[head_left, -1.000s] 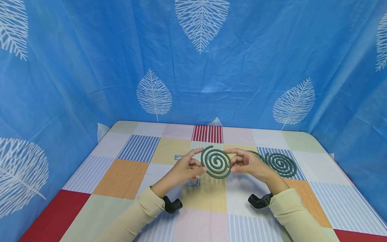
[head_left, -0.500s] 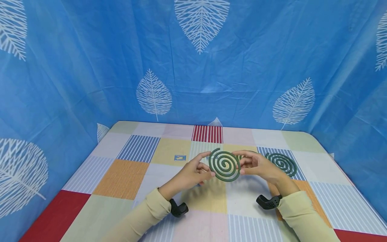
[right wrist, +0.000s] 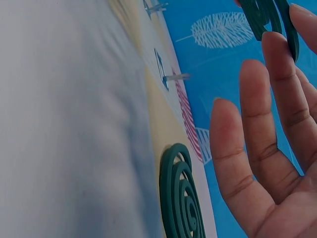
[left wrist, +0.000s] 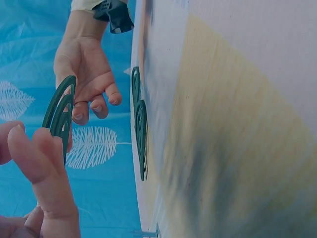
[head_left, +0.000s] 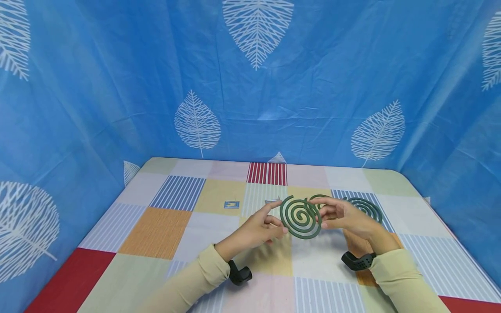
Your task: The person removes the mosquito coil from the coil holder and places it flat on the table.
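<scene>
A green mosquito coil (head_left: pixel 301 217) is held above the table, its spiral face turned toward the head camera. My left hand (head_left: pixel 256 230) pinches its left edge with thumb and index finger. On the opposite edge, the thumb and index finger of my right hand (head_left: pixel 346 218) hold it too. The right wrist view shows the other right fingers extended below the raised mosquito coil (right wrist: pixel 270 17). Behind my right hand a second coil (head_left: pixel 320 195) lies on the table, partly hidden. A third coil (head_left: pixel 368 205) lies to its right, also partly covered by the hand.
Small metal coil stands lie on the patchwork tablecloth (head_left: pixel 156 232): one stand (head_left: pixel 232 204) left of centre, another stand (head_left: pixel 272 201) by my left fingertips. A blue leaf-patterned curtain (head_left: pixel 305 87) encloses the table's back and sides.
Both hands have carried the held mosquito coil to the right and slightly nearer to me. The coils lying on the table have stayed in place.
</scene>
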Demonstrator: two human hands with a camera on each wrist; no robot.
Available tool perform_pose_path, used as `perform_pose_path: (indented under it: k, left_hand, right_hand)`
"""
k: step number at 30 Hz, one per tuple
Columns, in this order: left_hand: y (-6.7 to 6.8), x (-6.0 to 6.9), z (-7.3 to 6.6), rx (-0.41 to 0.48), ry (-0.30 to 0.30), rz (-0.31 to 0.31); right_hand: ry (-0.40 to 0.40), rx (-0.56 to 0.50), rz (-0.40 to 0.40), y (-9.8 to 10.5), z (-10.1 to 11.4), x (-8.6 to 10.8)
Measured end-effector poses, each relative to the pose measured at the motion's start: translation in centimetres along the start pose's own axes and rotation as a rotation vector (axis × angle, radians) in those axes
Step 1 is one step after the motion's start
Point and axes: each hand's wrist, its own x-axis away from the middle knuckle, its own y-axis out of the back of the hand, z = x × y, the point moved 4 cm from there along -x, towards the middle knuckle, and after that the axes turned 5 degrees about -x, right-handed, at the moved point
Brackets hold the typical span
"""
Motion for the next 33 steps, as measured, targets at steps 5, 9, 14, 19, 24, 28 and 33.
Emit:
perform_pose_path:
  k: [5, 9, 14, 19, 24, 28, 33]
  left_hand:
    - [-0.8, -0.4, 0.2, 0.001, 0.018, 0.022]
    - [-1.4, -0.6, 0.5, 0.007, 0.041, 0.039]
    - [-2.1, -0.9, 0.7, 0.013, 0.064, 0.045]
    - [-2.7, -1.0, 0.8, 0.028, 0.084, 0.050]
    - [-3.2, -1.1, 0.9, 0.046, 0.099, 0.059]
    - [-3.7, -1.2, 0.9, 0.055, 0.113, 0.064]
    - [-4.3, -1.6, 1.0, 0.056, 0.128, 0.073]
  right_hand:
    - [-0.022, -0.014, 0.025, 0.6, -0.2, 0.7]
    - [-0.017, -0.041, 0.068, 1.1, -0.4, 1.2]
    - [-0.025, -0.073, 0.085, 1.6, -0.7, 1.8]
    - [-0.029, -0.061, 0.087, 1.8, -0.7, 2.2]
    - [-0.046, -0.056, 0.085, 2.0, -0.6, 2.6]
    - [-0.064, -0.049, 0.090, 2.2, -0.5, 3.0]
    - [-0.110, -0.034, 0.108, 2.6, -0.6, 3.5]
